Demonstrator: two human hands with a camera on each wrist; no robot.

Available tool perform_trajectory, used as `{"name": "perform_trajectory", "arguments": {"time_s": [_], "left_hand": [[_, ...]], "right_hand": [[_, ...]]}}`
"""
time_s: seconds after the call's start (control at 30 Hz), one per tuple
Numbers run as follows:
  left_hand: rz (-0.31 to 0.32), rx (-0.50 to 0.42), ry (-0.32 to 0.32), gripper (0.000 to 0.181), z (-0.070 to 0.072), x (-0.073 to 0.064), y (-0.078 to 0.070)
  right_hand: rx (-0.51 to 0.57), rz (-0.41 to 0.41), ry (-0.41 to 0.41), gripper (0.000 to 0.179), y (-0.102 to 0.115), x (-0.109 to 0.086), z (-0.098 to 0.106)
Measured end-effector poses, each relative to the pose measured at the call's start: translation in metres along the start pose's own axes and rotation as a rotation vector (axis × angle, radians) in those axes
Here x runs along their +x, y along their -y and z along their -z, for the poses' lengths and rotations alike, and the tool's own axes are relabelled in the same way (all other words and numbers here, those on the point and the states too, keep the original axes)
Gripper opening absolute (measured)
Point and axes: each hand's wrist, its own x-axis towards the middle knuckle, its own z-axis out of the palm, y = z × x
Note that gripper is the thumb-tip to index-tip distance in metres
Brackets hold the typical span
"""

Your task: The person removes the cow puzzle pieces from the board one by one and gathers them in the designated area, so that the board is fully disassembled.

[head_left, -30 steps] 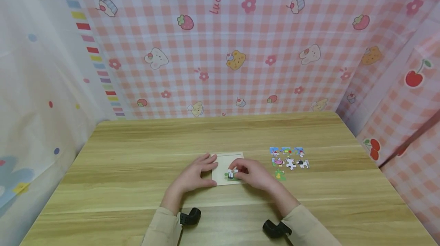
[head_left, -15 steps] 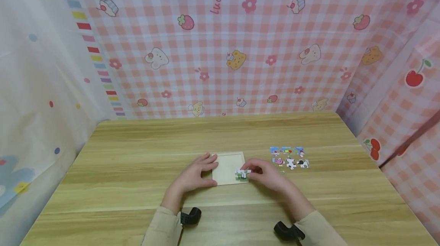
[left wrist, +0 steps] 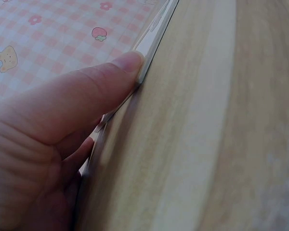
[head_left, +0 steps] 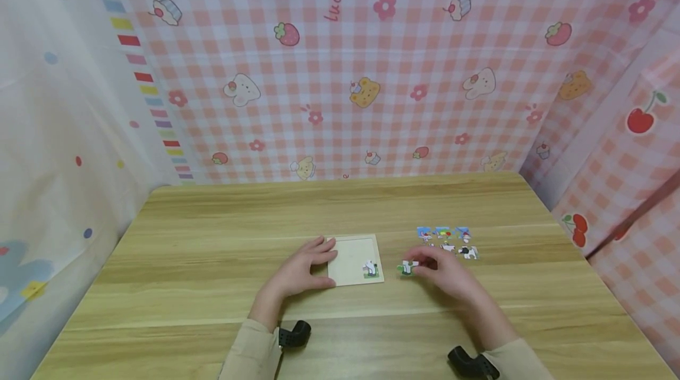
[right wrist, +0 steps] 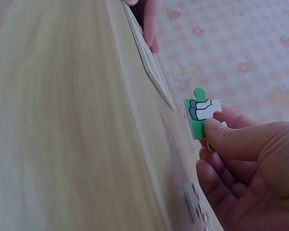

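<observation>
My left hand (head_left: 301, 267) rests along the left edge of a shallow pale wooden puzzle tray (head_left: 347, 259), fingers spread and thumb near its front corner. In the left wrist view the thumb (left wrist: 111, 79) lies on the tray's edge. One white and green puzzle piece (head_left: 370, 268) sits in the tray's front right corner. To the right of the tray, my right hand (head_left: 446, 271) pinches another puzzle piece (right wrist: 201, 111), green with a white shape outlined in dark blue, between thumb and fingers. That piece is raised off the table in the right wrist view.
Several loose puzzle pieces (head_left: 443, 233) lie in rows right of the tray, some partly hidden behind my right hand. The wooden table (head_left: 212, 238) reaches back to a pink checked cloth (head_left: 340, 132). Dark wrist mounts (head_left: 294, 334) sit at both sleeves.
My right hand has moved right, from over the tray to beside it, still pinching a puzzle piece. The piece in the tray's front right corner now shows uncovered. My left hand has stayed put.
</observation>
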Motion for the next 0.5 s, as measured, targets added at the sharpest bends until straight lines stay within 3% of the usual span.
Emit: {"name": "perform_trajectory", "arguments": {"time_s": [0.5], "left_hand": [[-0.002, 0.007, -0.003, 0.066, -0.001, 0.000, 0.002]], "right_hand": [[-0.092, -0.045, -0.100, 0.020, -0.023, -0.022, 0.029]]}}
